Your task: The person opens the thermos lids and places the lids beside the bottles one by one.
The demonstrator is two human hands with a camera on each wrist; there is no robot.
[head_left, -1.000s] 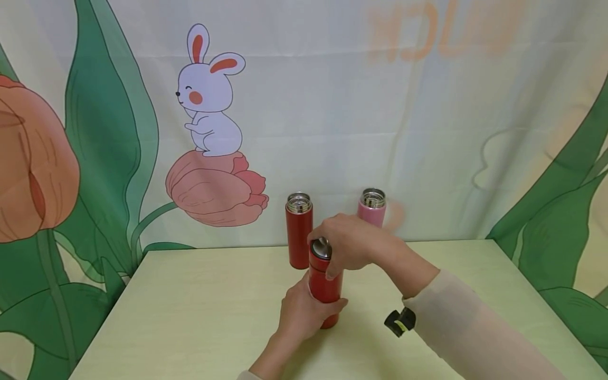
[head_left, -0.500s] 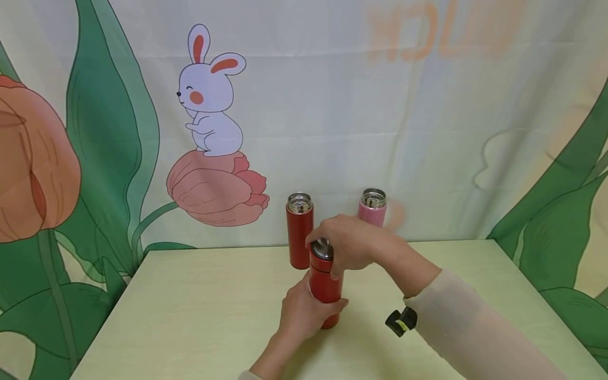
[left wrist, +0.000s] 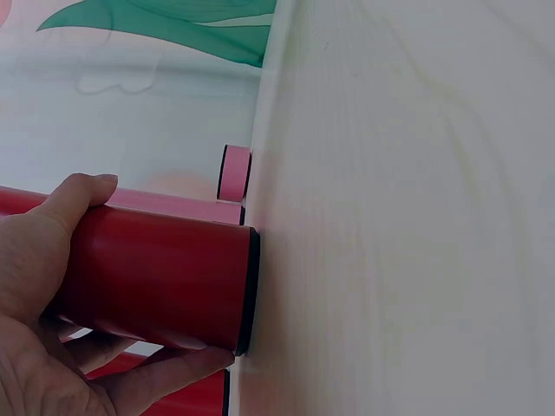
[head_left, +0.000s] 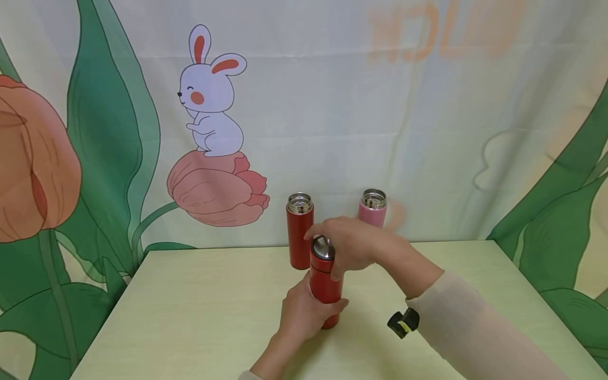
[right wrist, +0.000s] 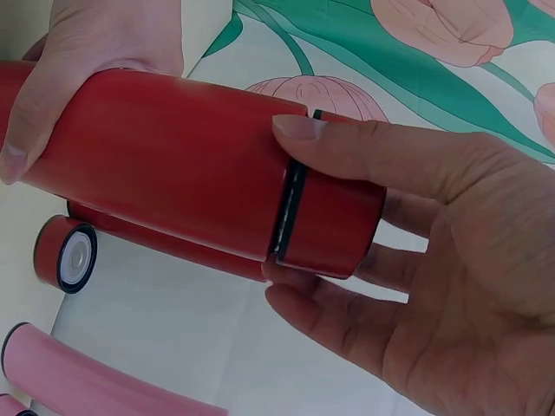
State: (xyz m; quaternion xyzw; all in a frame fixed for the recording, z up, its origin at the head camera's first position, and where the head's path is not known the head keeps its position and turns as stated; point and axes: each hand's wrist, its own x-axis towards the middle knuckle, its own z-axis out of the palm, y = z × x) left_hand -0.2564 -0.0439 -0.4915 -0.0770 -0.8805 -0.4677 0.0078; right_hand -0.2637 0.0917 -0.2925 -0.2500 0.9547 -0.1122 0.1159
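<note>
A red thermos bottle (head_left: 326, 287) stands upright on the table, its red lid (head_left: 323, 249) with a shiny silver top in place. My left hand (head_left: 304, 311) grips the lower body from the left. Thumb and fingers of my right hand (head_left: 351, 244) hold the lid from the right and behind. In the right wrist view, a dark band with a thin silver line shows between the lid (right wrist: 334, 227) and the body (right wrist: 173, 160). The left wrist view shows my left hand (left wrist: 39, 269) around the body just above the black base.
Behind stand a lidless red thermos (head_left: 300, 237) and a lidless pink thermos (head_left: 372, 211), partly hidden by my right hand. A loose red lid (right wrist: 65, 254) lies near the rear red bottle, and a pink lid (left wrist: 235, 173) near the pink one. A printed curtain (head_left: 294, 95) hangs behind the table (head_left: 199, 301).
The right hand's fingers have shifted slightly around the lid, and more of its silver top shows. The left hand and the bottles stay where they were.
</note>
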